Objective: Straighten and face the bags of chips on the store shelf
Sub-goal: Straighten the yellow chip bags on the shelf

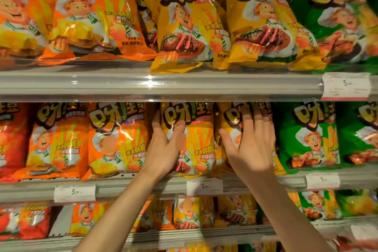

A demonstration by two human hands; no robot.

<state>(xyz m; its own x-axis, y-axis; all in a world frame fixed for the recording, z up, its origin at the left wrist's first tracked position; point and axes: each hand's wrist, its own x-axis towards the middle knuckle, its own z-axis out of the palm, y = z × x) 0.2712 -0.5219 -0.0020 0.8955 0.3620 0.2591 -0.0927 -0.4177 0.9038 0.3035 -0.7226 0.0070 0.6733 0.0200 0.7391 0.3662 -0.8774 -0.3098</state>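
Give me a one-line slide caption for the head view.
Left hand grips one yellow chip bag; right hand presses its neighbour.

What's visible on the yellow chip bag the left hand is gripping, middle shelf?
The yellow chip bag is glossy film printed with a cartoon chef, a steak picture and bold lettering. It stands upright, facing out, on the middle shelf. The left hand grips its left edge, thumb across the front, fingers behind. Its lower left is hidden by that hand.
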